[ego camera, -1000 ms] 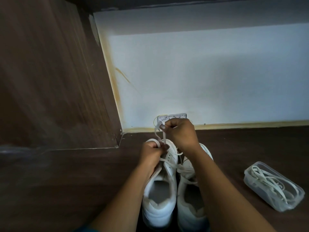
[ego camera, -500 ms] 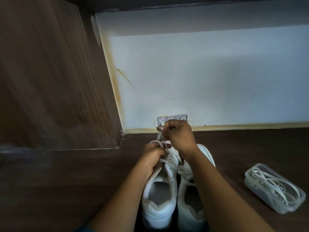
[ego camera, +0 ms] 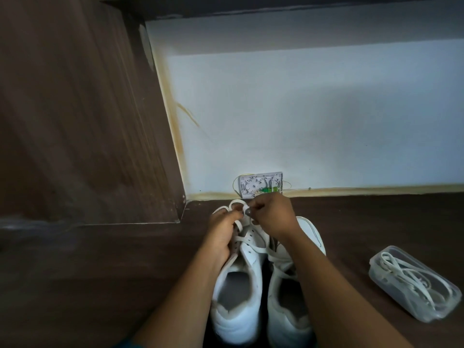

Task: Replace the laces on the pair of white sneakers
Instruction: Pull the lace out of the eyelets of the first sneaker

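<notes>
**Both hands on the lace at the toe of the left sneaker**

A pair of white sneakers stands side by side on the dark wooden surface (ego camera: 100, 272), heels near and toes pointing far, toward the white wall (ego camera: 301, 109). Both hands work at the far end of the left sneaker (ego camera: 236, 297). The left hand (ego camera: 222, 229) has its fingers curled around the lace (ego camera: 236, 203), which rises in a small loop just above its knuckles. The right hand (ego camera: 272, 214) reaches across from the right, thumb and fingertips pinched on the same lace just beside the loop. The two hands are almost touching. Further strands of the lace cross the eyelets of the left sneaker in loose diagonals.

The right sneaker (ego camera: 288, 312) sits just beside its mate, partly covered by the right forearm; a loose strand lies over its tongue.

Well apart on the right lies a clear plastic container (ego camera: 374, 272) with a tangle of spare laces (ego camera: 411, 280) inside it. At the foot of the wall, just beyond the hands, is a small white wall box (ego camera: 261, 183) with thin wires. A tall wood panel (ego camera: 75, 121) fills the left side.
</notes>
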